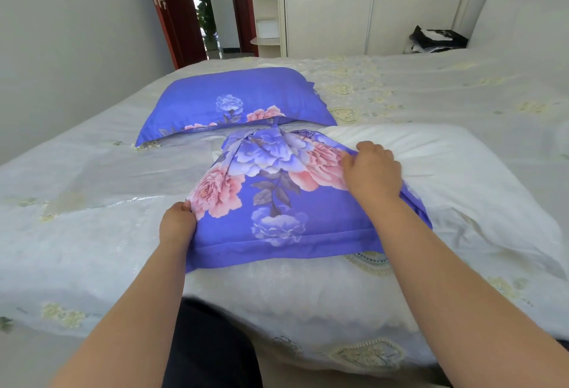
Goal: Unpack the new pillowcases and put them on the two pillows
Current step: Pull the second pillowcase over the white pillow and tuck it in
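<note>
Bed w/ pale floral-embroidered spread (431,89) filled the frame. Bare white pillow (446,172) lay centre-right, only its near-left end inside the purple peony-print pillowcase (277,203); most was left to cover. First pillow in matching purple case (234,101), upper left, looked done, so approx halfway. Right hand (372,172) and left hand (178,221) each had fingers curled, gripping case edges. Black bag (437,38) upper right, well apart; nothing blocking.

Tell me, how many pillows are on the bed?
2. One pillow in a purple flowered case lies farther back on the bed. The white pillow is nearer, half inside the second case that both hands hold.
</note>
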Demonstrator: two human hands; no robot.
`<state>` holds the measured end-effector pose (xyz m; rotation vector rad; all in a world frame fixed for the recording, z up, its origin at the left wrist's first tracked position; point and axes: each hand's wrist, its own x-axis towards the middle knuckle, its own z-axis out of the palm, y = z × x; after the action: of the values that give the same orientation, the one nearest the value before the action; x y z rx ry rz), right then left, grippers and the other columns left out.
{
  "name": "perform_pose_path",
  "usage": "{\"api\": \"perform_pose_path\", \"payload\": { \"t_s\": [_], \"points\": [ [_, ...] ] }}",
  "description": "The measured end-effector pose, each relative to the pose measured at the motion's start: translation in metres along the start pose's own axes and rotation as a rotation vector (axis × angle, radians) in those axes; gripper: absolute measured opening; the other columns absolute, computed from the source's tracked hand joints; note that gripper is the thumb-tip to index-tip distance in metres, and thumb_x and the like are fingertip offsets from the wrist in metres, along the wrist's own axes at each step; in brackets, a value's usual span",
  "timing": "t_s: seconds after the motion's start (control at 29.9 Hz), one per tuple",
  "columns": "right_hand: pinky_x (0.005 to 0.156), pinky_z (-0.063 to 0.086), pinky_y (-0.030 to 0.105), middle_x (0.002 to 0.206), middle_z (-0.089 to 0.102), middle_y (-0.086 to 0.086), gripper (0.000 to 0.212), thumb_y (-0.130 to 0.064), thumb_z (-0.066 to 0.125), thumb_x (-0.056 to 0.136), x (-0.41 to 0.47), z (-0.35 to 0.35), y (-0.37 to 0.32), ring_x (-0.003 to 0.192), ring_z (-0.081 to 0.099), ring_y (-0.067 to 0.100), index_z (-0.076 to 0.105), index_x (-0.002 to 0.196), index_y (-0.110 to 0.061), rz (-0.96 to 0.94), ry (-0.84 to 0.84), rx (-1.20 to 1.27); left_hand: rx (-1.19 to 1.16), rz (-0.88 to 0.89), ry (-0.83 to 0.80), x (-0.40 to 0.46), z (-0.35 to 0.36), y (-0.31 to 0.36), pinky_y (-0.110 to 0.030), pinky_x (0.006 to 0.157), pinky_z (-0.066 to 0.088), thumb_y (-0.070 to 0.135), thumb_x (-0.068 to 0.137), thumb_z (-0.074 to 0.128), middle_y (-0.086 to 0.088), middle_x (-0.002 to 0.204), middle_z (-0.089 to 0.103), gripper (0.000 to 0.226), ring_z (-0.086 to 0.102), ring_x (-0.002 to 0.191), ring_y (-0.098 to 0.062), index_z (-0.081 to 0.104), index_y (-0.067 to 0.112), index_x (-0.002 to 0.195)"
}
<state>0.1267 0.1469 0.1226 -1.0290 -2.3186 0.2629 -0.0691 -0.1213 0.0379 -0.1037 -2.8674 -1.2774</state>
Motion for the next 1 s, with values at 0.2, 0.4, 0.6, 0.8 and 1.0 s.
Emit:
{"api": "perform_pose_path", "payload": {
  "t_s": [0.2,0.4,0.6,0.8,1.0],
  "points": [
    [0.067,0.036,0.033,0.102,0.064,0.017,0.021,-0.018,0.039,0.095,0.017,0.009,-0.005,0.094,0.061,0.035,0.047,0.112,-0.009,-0.036,-0.138,-0.040,0.057,-0.007,0.016,-0.003,0.000,-0.012,-0.036,0.078,0.037,0.017,0.099,0.035,-0.027,0.107,0.062,0.033,0.055,0.093,-0.038,0.060,-0.005,0.101],
    [0.066,0.038,0.036,0.094,0.064,0.020,0.023,-0.029,0.042,0.095,0.005,0.013,0.035,0.086,0.059,0.040,0.050,0.106,-0.011,0.103,-0.069,0.141,0.108,0.010,-0.102,-0.008,0.005,-0.013,-0.038,0.086,0.041,0.021,0.100,0.037,-0.025,0.109,0.062,0.033,0.056,0.101,-0.039,0.061,-0.002,0.103],
    [0.066,0.037,0.036,0.095,0.063,0.020,0.025,-0.031,0.042,0.096,0.000,0.019,0.046,0.086,0.059,0.039,0.050,0.107,-0.010,0.105,-0.117,0.134,0.132,0.125,-0.036,0.013,-0.022,0.021,-0.038,0.090,0.045,0.021,0.092,0.048,-0.020,0.115,0.062,0.022,0.058,0.104,-0.037,0.065,0.013,0.104],
    [0.064,0.037,0.036,0.087,0.062,0.016,0.027,-0.035,0.039,0.098,-0.020,0.015,0.056,0.082,0.059,0.038,0.048,0.108,-0.012,0.092,-0.118,0.124,0.030,0.127,-0.287,0.017,-0.022,0.106,-0.030,0.084,0.037,0.037,0.103,0.027,-0.023,0.123,0.057,0.054,0.054,0.112,-0.034,0.060,-0.003,0.118],
    [0.062,0.043,0.035,0.074,0.059,0.006,0.027,-0.036,0.033,0.099,-0.040,0.018,0.063,0.075,0.061,0.035,0.047,0.112,-0.016,0.036,-0.151,0.050,-0.400,-0.086,-0.288,0.062,-0.024,0.153,-0.028,0.068,0.045,0.037,0.096,0.037,-0.004,0.091,0.065,0.033,0.056,0.072,-0.020,0.059,0.015,0.108]
  ]
}}
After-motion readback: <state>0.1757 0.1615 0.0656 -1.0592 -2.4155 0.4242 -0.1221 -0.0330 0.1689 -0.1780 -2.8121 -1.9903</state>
